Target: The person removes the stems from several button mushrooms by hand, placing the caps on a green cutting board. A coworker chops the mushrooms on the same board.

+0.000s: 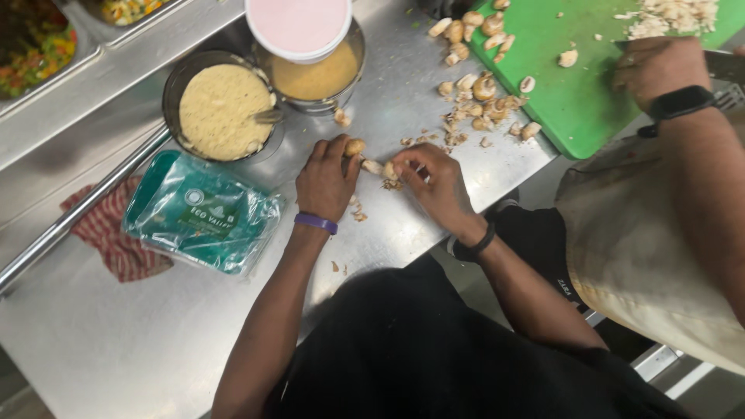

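My left hand, with a purple band on its wrist, rests on the steel counter and pinches a small brown mushroom at its fingertips. Just to the right, my right hand, wearing a black wristband, has its fingers closed around a pale mushroom piece. A loose mushroom stem lies between the two hands, with scraps scattered under them.
A green cutting board with mushrooms sits at upper right, where another person's hand works. Two metal bowls of yellow mixture, a pink lid, a teal plastic tray and a striped cloth lie to the left.
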